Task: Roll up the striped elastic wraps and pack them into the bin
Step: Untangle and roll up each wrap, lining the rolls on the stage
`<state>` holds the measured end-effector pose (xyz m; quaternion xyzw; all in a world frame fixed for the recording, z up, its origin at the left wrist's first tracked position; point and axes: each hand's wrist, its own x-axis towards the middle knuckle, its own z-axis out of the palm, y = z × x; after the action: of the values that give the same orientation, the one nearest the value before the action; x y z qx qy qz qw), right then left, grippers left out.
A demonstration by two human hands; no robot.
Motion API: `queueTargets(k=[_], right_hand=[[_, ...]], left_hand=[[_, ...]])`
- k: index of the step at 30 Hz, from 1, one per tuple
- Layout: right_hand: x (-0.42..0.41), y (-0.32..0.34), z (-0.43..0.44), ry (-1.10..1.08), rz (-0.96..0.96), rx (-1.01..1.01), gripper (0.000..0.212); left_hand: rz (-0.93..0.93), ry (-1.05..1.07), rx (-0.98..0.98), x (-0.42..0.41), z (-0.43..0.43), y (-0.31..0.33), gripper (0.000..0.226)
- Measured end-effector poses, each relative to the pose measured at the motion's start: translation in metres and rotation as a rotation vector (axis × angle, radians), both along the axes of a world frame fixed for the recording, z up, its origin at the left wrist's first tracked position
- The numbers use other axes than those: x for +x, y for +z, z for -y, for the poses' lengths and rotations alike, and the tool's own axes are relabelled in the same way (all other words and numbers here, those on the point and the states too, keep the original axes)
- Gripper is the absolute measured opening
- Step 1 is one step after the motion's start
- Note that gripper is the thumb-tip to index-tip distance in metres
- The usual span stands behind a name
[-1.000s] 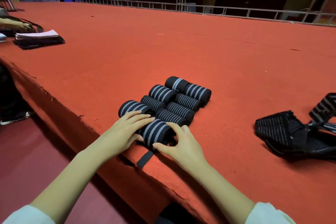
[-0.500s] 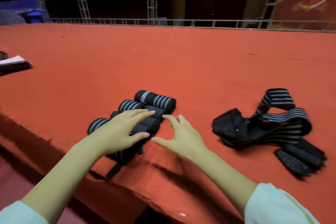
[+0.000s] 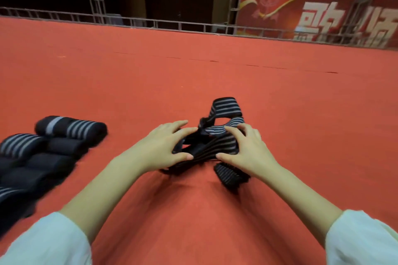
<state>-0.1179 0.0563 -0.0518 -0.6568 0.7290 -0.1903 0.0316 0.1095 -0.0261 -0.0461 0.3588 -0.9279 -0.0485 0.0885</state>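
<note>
- The loose wraps (image 3: 224, 108) lay in a tangled heap in the middle of the frame, on the red table (image 3: 193, 71).
- The left hand (image 3: 161, 146) and the right hand (image 3: 249, 150) were apart, one on each side of the heap. Their bent fingers were on top and their thumbs on the near edge, holding it.
- The wraps looked soft, light and stretchy, so they would likely flop and spring back.
- The best spot to hold was probably one free end, pulled flat first.
- The rolled wraps (image 3: 71, 130) sat at the left of the frame.
- No bin showed.
</note>
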Motion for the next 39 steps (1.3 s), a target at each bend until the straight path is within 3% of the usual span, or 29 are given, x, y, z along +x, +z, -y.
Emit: queueTargets(k=[4,8,11,19,24,28,30,32,35,36,39], right_hand=[[-0.037,-0.019,-0.004,-0.027,0.033,0.057,0.084],[-0.048,-0.048,-0.006,-0.029,0.085,0.097,0.077],[-0.047,-0.069,-0.007,-0.007,0.149,0.088,0.067],[-0.065,-0.087,-0.001,-0.001,0.213,-0.012,0.016],[-0.077,-0.078,-0.016,0.078,0.239,0.035,0.009],[-0.085,-0.077,-0.03,0.122,0.279,0.035,0.018],[-0.087,-0.078,-0.033,0.124,0.294,0.027,0.026],[-0.089,-0.076,-0.035,0.144,0.295,0.059,0.031],[-0.093,-0.072,-0.038,0.194,0.299,0.16,0.019],[-0.091,-0.067,-0.039,0.217,0.363,0.202,0.011],[-0.081,-0.045,-0.035,0.239,0.701,0.12,0.031]], left_hand=[[0.008,-0.057,-0.059,-0.05,0.006,-0.025,0.092],[-0.002,-0.015,-0.16,-0.073,0.006,-0.054,0.073],[-0.108,-0.036,-0.317,-0.077,0.005,-0.069,0.053],[-0.15,-0.004,-0.475,-0.079,0.035,-0.081,0.068],[-0.229,0.038,-0.531,-0.079,0.043,-0.076,0.039],[-0.328,-0.233,-0.53,-0.098,0.012,-0.074,0.031],[-0.219,-0.26,-0.537,-0.108,0.002,-0.085,0.036],[-0.07,-0.106,-0.548,-0.108,0.005,-0.092,0.053],[0.058,0.093,-0.507,-0.098,0.02,-0.088,0.077],[0.07,0.118,-0.49,-0.096,0.024,-0.083,0.079],[0.011,0.147,-0.438,-0.089,0.028,-0.07,0.086]])
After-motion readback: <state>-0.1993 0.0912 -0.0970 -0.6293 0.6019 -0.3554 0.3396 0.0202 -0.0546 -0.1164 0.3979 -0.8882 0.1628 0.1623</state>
